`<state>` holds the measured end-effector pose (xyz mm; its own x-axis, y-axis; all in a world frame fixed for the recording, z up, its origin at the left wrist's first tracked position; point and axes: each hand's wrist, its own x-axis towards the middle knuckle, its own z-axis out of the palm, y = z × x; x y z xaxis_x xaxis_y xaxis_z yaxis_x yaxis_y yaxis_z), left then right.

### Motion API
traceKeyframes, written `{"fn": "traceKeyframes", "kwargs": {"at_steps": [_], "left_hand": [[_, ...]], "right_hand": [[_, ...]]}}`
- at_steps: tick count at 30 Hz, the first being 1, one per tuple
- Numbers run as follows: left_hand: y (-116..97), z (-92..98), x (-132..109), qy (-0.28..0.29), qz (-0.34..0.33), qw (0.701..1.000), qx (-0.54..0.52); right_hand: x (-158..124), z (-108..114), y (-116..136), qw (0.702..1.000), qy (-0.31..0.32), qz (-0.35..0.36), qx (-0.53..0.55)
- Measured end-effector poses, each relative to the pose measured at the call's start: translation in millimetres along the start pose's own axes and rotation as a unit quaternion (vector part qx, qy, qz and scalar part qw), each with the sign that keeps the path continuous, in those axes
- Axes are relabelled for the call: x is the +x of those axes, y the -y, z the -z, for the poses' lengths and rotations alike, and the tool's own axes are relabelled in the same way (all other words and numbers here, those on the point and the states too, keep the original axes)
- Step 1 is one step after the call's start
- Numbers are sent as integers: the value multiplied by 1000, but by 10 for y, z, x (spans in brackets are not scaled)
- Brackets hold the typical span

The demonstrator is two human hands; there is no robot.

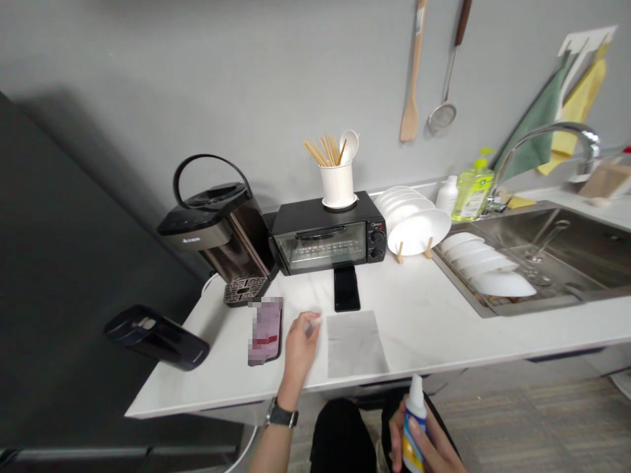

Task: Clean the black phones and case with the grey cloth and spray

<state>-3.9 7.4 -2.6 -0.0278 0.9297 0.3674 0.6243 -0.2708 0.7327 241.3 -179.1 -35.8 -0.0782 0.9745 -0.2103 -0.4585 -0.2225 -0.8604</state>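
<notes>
My right hand is wrapped around a small spray bottle with a white top and a blue and yellow label, upright below the counter's front edge. Over the counter, my left hand has its fingers curled into a pinch; a pale bit shows at the fingertips, too small to name. Just right of that hand a thin grey cloth lies flat near the edge. A black phone lies behind the cloth. Left of my hand is a second phone, its screen blurred out.
A water dispenser and a toaster oven topped by a utensil cup stand along the back. A dark bottle is at the left. White plates stand in a rack, beside the sink with bowls.
</notes>
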Motion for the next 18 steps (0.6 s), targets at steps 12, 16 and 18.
{"fn": "traceKeyframes", "kwargs": {"at_steps": [12,16,18], "left_hand": [[-43,-16,-24,-14,-38,998,42],[-51,-16,-21,-14,-42,998,49],[-55,-16,-19,-13,-44,998,51]], "right_hand": [[386,-195,654,992,43,38,110],[441,-167,676,992,48,42,106],[486,-153,671,994,44,47,91]]}}
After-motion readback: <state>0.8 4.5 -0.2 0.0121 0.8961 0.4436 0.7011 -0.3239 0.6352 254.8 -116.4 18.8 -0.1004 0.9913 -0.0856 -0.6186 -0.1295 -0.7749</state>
